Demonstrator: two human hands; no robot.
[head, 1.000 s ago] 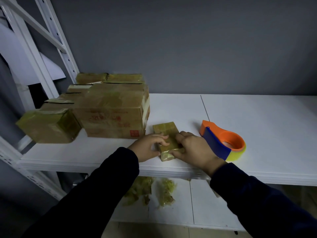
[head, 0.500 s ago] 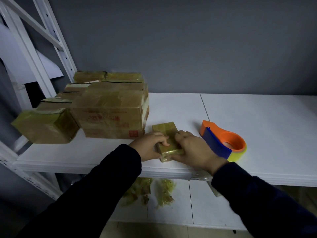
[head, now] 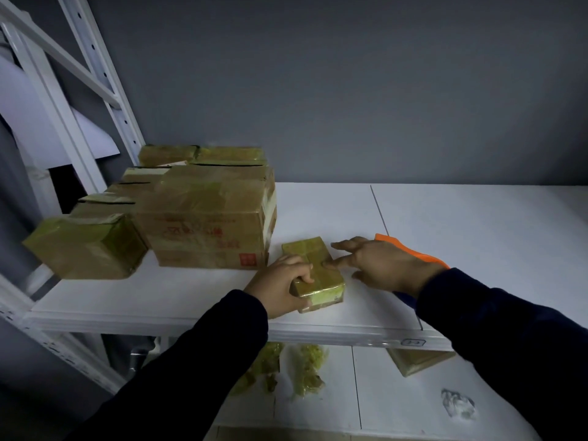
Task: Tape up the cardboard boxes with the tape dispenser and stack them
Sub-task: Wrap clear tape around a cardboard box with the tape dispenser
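So I'm standing there watching this person at a white shelf [head: 477, 249], and both hands are on one small box [head: 313, 249] wrapped all over in shiny yellowish tape. It sits flat on the shelf, right between the two hands and close to the front edge.

The left hand [head: 280, 286] has a proper grip on it: fingers curled over the top at the near left corner, thumb side tucked down against the box's side. The right hand [head: 385, 265] isn't gripping anything. Its fingers are stretched out and spread, and only the fingertip [head: 327, 264] of the index finger touches the top of the box, right about where the tape strips cross.

The tape dispenser [head: 391, 241] is under and behind the right hand, mostly covered by it. You just see an orange edge poking out past the knuckles and wrist.

Off to the left of the left hand there's the pile of taped boxes: a big box [head: 203, 227] with red print nearest the hand, a smaller cube-ish box [head: 86, 246] further left hanging over the shelf edge, and a couple of flat boxes [head: 203, 155] at the back.

Below the hands, on the lower shelf [head: 381, 393], there are wads of used tape [head: 307, 370], another box [head: 420, 361] half hidden under the right sleeve side, and a crumpled white scrap [head: 458, 407].
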